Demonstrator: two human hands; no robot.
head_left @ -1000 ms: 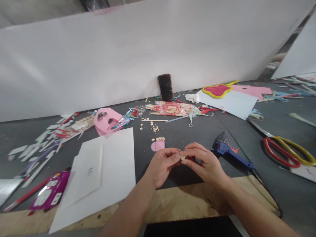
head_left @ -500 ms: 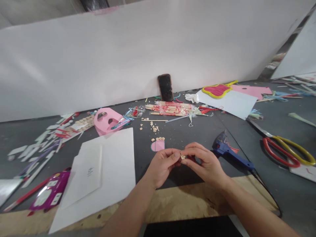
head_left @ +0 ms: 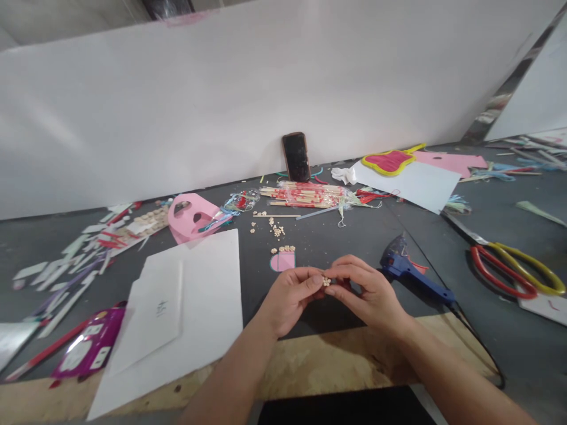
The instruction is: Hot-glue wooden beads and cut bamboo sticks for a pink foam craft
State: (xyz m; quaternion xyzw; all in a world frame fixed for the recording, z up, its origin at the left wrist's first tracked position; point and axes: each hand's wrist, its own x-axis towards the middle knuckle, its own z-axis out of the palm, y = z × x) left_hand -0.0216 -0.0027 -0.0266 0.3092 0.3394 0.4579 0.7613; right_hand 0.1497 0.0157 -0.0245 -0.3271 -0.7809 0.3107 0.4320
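Between the fingertips of both hands is a small cream flower-shaped piece (head_left: pixel 326 282). My left hand (head_left: pixel 292 295) pinches its left side, and my right hand (head_left: pixel 365 289) holds its right side between thumb and fingers. Just beyond my left hand lies a small pink piece with a green outline (head_left: pixel 283 261), with several cream flower pieces (head_left: pixel 287 248) along its far edge. Farther back are loose cream beads (head_left: pixel 278 231) and a thin wooden stick (head_left: pixel 277 216). A blue glue gun (head_left: pixel 414 275) rests right of my right hand.
White sheets (head_left: pixel 212 295) and a purple packet (head_left: pixel 91 342) are on the left, near a pink cutout (head_left: pixel 192 215). Wrapped sticks (head_left: pixel 310 193) and a propped phone (head_left: pixel 296 156) stand behind. Large scissors (head_left: pixel 505 271) lie right; the glue gun's cable (head_left: pixel 481 345) trails near the front edge.
The flower-shaped piece has turned slightly between my fingertips. Both hands keep nearly the same position and grip.
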